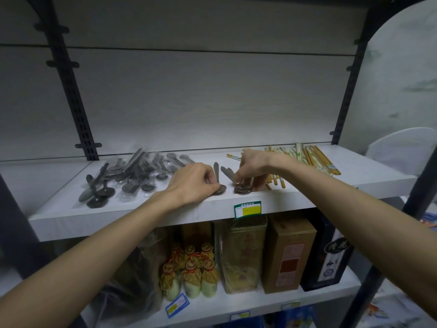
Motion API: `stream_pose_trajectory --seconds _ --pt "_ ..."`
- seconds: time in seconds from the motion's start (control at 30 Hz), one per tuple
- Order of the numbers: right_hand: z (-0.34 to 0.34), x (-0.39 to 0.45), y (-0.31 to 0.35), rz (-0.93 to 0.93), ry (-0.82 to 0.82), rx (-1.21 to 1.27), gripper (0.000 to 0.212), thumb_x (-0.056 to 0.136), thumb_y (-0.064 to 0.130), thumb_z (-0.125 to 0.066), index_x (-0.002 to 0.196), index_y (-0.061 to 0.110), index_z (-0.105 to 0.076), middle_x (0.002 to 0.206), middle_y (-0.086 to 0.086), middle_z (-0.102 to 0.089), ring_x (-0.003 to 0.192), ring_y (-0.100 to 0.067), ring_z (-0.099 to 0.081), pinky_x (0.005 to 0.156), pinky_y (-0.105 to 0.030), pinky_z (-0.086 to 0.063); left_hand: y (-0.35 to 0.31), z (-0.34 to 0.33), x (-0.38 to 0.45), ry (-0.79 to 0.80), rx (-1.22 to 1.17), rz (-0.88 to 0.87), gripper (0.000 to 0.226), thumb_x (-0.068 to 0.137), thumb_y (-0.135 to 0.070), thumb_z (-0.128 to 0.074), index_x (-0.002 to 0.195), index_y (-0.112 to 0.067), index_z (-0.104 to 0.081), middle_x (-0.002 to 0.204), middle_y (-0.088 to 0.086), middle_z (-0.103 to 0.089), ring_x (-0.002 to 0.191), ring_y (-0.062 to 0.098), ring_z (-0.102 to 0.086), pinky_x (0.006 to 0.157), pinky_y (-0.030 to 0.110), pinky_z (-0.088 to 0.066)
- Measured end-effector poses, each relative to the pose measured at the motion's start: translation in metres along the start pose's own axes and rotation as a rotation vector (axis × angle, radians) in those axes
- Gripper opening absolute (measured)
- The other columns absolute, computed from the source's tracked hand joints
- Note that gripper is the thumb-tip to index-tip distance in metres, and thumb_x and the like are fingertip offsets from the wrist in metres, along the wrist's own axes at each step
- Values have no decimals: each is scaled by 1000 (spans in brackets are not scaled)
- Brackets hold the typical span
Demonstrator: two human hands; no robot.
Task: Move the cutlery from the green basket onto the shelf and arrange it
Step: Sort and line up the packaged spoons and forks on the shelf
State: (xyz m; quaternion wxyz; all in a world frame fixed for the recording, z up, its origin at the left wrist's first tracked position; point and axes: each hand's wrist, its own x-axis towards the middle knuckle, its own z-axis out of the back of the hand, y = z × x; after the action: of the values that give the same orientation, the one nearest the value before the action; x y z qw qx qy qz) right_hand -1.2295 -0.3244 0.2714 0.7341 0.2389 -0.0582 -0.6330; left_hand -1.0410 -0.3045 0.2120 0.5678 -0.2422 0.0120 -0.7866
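Observation:
Both my hands are on the white shelf point(132, 214), near its front edge. My left hand point(194, 179) pinches the bowl end of a metal spoon point(217, 176) whose handle points to the back. My right hand point(251, 169) pinches a small stack of metal spoons point(241, 189) just to the right. To the left lies a heap of spoons in clear plastic bags point(127, 176). Wrapped wooden chopsticks point(314, 159) lie in a pile at the right behind my right hand. The green basket is out of view.
A green and yellow price tag point(247, 209) hangs on the shelf's front edge. On the shelf below stand small wrapped bottles point(189, 273), cardboard boxes point(286, 254) and a dark box point(331, 254). Black slotted uprights point(68, 91) frame the shelf on both sides.

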Motion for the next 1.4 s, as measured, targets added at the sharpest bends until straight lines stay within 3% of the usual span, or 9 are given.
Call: stream_pose_trajectory --seconds 0.2,0.33,0.4,0.5,0.67,0.87,1.07,1.23,1.4 --pt "0 1 8 0 26 -37 34 84 28 -81 99 1 -71 85 -11 -76 67 -25 -75 66 -35 -63 1 1 0 11 -22 11 14 85 -41 -69 80 -27 -69 75 -15 -68 75 6 -64 67 29 -51" --pt "3 5 13 1 14 -100 34 84 32 -79 97 2 -70 84 -11 -76 70 -29 -76 70 -41 -64 10 12 -1 -71 -9 20 16 88 -39 -65 81 -26 -70 80 -15 -68 80 10 -64 72 32 -53" --pt "4 13 21 45 -157 -205 30 86 36 -74 92 7 -71 81 -7 -75 69 -24 -75 71 -39 -64 21 25 2 -138 34 48 15 89 -36 -62 81 -25 -69 84 -12 -67 84 15 -63 71 33 -48" --pt "-8 31 46 202 -441 -311 26 83 38 -68 94 16 -76 93 -5 -75 87 -24 -71 79 -32 -58 50 47 11 -194 161 110 14 88 -35 -60 88 -25 -70 98 -3 -68 95 25 -62 74 35 -46" --pt "-35 55 92 277 -216 -197 34 76 48 -75 93 19 -78 82 0 -73 84 -21 -69 71 -28 -53 101 60 12 -31 246 164 26 92 -44 -63 110 -28 -69 117 2 -64 106 26 -59 87 41 -51" --pt "-45 75 103 278 -85 -222 35 70 41 -81 84 10 -76 74 -1 -73 74 -21 -71 63 -31 -56 126 51 -4 -5 249 121 30 91 -60 -58 101 -33 -69 106 -4 -60 98 19 -57 82 41 -50" --pt "-47 81 101 271 29 92 33 80 25 -79 94 -4 -76 71 -8 -68 59 -18 -57 47 -19 -41 136 56 -5 16 250 123 27 92 -53 -61 108 -31 -67 106 -5 -62 98 18 -58 83 42 -52" --pt "-29 69 88 290 -40 493 25 90 22 -73 98 -1 -74 76 -10 -67 58 -17 -55 46 -21 -36 142 59 -2 -16 203 158 28 89 -49 -66 111 -32 -66 100 -8 -66 91 18 -62 71 34 -48" --pt "-1 61 67 234 -198 882 22 93 23 -70 108 7 -70 75 0 -70 53 -8 -62 41 -16 -41 129 66 8 -88 245 177 35 87 -46 -66 114 -25 -67 112 -3 -69 97 23 -63 77 36 -48"
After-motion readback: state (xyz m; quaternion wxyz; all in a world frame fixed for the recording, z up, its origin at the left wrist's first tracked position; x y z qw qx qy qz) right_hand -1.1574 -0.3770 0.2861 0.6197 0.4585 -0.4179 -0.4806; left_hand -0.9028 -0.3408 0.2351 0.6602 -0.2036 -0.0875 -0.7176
